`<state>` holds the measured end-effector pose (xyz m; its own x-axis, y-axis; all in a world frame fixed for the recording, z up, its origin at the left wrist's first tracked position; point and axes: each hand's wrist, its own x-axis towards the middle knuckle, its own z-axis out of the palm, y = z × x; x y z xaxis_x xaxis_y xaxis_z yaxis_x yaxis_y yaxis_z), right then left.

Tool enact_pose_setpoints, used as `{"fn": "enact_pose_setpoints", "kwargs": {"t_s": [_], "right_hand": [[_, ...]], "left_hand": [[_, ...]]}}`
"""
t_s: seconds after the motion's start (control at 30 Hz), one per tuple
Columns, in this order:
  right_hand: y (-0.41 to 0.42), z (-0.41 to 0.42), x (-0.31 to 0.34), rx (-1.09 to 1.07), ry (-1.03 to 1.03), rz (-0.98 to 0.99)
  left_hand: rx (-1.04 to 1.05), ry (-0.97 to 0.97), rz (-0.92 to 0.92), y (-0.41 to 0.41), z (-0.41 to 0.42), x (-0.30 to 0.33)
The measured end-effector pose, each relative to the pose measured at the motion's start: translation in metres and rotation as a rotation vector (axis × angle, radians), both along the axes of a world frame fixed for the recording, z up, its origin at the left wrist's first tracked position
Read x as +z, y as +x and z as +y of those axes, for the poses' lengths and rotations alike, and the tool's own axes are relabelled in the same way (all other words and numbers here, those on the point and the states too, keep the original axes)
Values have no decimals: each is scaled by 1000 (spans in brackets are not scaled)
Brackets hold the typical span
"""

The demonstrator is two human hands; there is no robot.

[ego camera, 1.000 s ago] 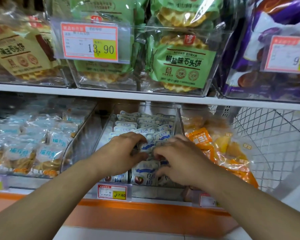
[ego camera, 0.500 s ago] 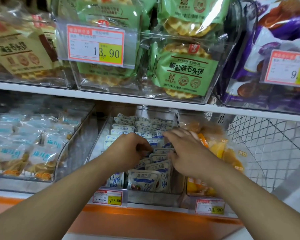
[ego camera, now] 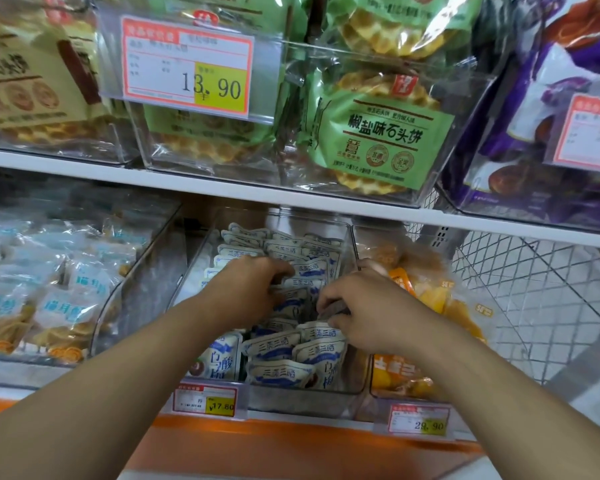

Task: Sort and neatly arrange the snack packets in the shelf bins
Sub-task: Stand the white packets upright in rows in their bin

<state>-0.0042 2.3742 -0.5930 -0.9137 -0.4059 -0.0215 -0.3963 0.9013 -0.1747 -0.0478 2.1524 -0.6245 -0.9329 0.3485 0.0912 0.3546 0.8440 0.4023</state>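
Note:
A clear plastic bin (ego camera: 302,398) on the lower shelf holds several small white-and-blue snack packets (ego camera: 274,344) standing in rows. Both my hands are inside it at mid-depth. My left hand (ego camera: 246,292) has its fingers curled down into the left and middle rows, gripping packet tops. My right hand (ego camera: 361,306) sits just to the right, fingers curled and pinching a packet in the right row. The packets under both hands are hidden.
Left of the bin stands a bin of pale blue packets (ego camera: 49,299); right of it a bin of orange packets (ego camera: 426,306), then a white wire basket (ego camera: 534,306). The upper shelf (ego camera: 222,188) carries bins of green waffle packets (ego camera: 378,126) and purple packets (ego camera: 551,98) close overhead.
The view has moved closer and tilted up. My right hand has drawn back from the bin's right rear to the middle and curled its fingers onto a packet. My left hand has stayed among the packets.

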Motion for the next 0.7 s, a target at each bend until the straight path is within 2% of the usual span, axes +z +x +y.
{"fn": "enact_pose_setpoints", "kwargs": {"t_s": [0.13,0.23,0.33,0.43,0.53,0.63,0.7], "right_hand": [[2,2,0,-43,-49,-18],[1,0,-2,-81,-91,67],[0,-6,8,-69,-3,179],[1,-13,18,-79,130,182],[0,-20,20,-84,161,212],[-6,-21,14,-50,165,146],[-10,-20,9,-86,126,73]], "left_hand": [[-39,62,-26,-3,6,3],[-64,113,-68,-4,4,4],[-100,112,-38,-2,-1,5],[-138,106,28,2,-7,6],[-137,200,9,7,-11,4],[-165,318,-82,11,-11,2],[-194,299,-94,12,-10,2]]}}
